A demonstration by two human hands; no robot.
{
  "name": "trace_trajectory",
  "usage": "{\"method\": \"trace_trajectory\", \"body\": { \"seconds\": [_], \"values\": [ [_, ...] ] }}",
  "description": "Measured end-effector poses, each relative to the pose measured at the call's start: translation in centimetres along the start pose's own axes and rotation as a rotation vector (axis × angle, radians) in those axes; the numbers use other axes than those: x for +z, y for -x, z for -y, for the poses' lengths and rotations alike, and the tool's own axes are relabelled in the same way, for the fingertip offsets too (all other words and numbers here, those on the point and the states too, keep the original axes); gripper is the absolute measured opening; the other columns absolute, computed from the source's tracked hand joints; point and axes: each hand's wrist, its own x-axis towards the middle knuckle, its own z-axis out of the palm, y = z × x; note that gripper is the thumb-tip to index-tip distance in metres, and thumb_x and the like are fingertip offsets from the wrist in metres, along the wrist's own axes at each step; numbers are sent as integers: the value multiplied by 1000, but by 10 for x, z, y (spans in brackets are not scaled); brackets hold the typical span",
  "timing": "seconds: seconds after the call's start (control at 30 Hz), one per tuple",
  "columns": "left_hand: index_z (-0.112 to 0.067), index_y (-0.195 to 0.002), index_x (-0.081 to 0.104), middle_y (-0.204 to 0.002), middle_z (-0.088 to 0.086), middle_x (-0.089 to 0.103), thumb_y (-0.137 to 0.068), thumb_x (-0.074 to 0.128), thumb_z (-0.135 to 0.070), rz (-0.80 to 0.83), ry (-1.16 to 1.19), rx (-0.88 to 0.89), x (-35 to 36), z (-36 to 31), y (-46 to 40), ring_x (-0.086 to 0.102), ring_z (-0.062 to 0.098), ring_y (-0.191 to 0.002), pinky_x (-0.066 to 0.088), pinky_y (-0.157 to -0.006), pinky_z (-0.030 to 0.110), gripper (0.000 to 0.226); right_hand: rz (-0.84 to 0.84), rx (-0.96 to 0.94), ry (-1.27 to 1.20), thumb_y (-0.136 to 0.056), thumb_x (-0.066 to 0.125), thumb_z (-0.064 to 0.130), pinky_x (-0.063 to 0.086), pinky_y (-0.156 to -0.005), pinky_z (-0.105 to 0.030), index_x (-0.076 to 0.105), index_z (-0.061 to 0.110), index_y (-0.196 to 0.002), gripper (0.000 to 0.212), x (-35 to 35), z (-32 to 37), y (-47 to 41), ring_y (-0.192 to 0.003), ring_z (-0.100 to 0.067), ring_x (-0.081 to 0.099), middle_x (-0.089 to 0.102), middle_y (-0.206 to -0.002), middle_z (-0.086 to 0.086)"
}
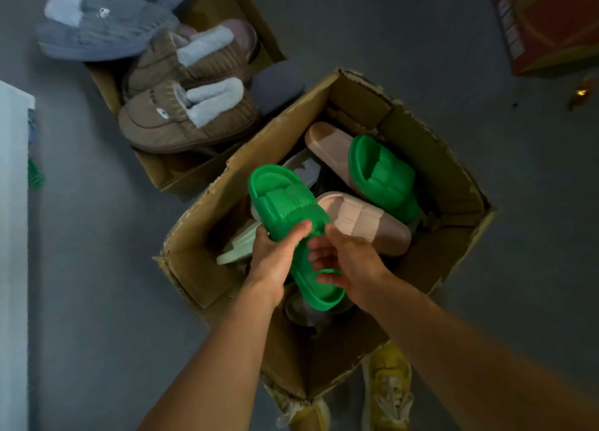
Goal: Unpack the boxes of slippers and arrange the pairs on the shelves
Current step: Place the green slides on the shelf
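Observation:
A green slide slipper (285, 203) is held above the open cardboard box (447, 174) on the floor. My left hand (275, 255) grips its strap from the left, thumb on top. My right hand (346, 262) holds the same slipper from the right, fingers curled under its sole edge. A second green slipper (385, 174) lies inside the box at the back right, beside two beige slides (366, 223) and a pale mint one (236, 249).
A second cardboard box (155, 168) behind holds brown fluffy slippers (181, 119) and blue-grey ones (100, 31). A white shelf edge (13, 236) stands at the left. Yellow shoes (389, 388) on my feet show below the box. A red and yellow box (551, 22) lies at the top right.

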Motion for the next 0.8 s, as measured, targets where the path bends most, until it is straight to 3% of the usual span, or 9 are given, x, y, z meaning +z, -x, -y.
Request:
{"method": "trace_trajectory", "body": {
  "seconds": [0.1,0.17,0.27,0.33,0.4,0.47,0.57,0.73,0.8],
  "values": [
    [-38,-111,56,-115,-1,69,-73,84,-33,-4,4,-28,0,1,-8,66,22,-106,52,-97,48,48,-190,-186,282,-99,49,26,43,-52,-23,65,10,-80,31,-31,23,-17,-64,-21,58,63,-68,-5],
    [-36,-119,55,-117,0,69,-72,84,-34,17,-9,-44,-2,2,-12,66,22,-106,52,-97,48,56,-346,-419,580,-97,48,13,50,-73,-30,63,6,-104,18,-54,39,-40,-93,-31,61,64,-100,-13],
    [-34,-122,55,-118,1,69,-74,82,-31,38,33,-52,-2,4,-17,67,22,-106,53,-95,46,56,-414,-642,1230,-92,50,8,44,-93,-40,41,11,-139,47,-81,65,-71,-123,-31,46,36,-144,-10],
    [-35,-119,56,-119,1,69,-69,83,-31,51,77,-47,-2,5,-19,66,23,-108,52,-96,48,57,-391,-623,1624,-89,54,9,44,-95,-45,28,15,-146,63,-83,81,-83,-132,-33,36,15,-155,-6],
    [-37,-117,56,-120,0,69,-59,84,-36,76,82,-41,-2,6,-18,65,23,-110,50,-99,50,65,-358,-521,1931,-91,54,13,44,-95,-46,25,19,-147,64,-80,92,-91,-137,-33,28,1,-159,-3],
    [-38,-119,54,-121,-1,69,-54,84,-39,101,76,-34,-3,6,-18,65,22,-111,50,-99,50,72,-342,-481,2130,-94,50,17,43,-95,-45,32,20,-144,54,-75,97,-93,-137,-32,27,9,-157,-6],
    [-36,-127,53,-121,-1,69,-55,85,-38,116,73,-24,-6,5,-18,65,21,-112,50,-99,50,79,-358,-557,2172,-97,45,21,43,-90,-42,45,21,-135,39,-76,101,-90,-130,-30,37,40,-138,-8],
    [-37,-126,51,-120,-4,66,-59,82,-35,113,49,14,-9,-5,-9,62,17,-111,51,-86,38,74,-435,-959,1941,-93,51,31,46,-70,-42,58,15,-117,30,-88,113,-59,-106,-34,51,56,-111,-12],
    [-36,-134,48,-120,-5,65,-66,82,-32,102,36,34,-9,-10,-7,61,16,-111,50,-89,39,76,-469,-1067,1832,-90,55,33,49,-65,-42,61,13,-111,29,-85,126,-41,-97,-35,55,60,-101,-14]
  ]
}}
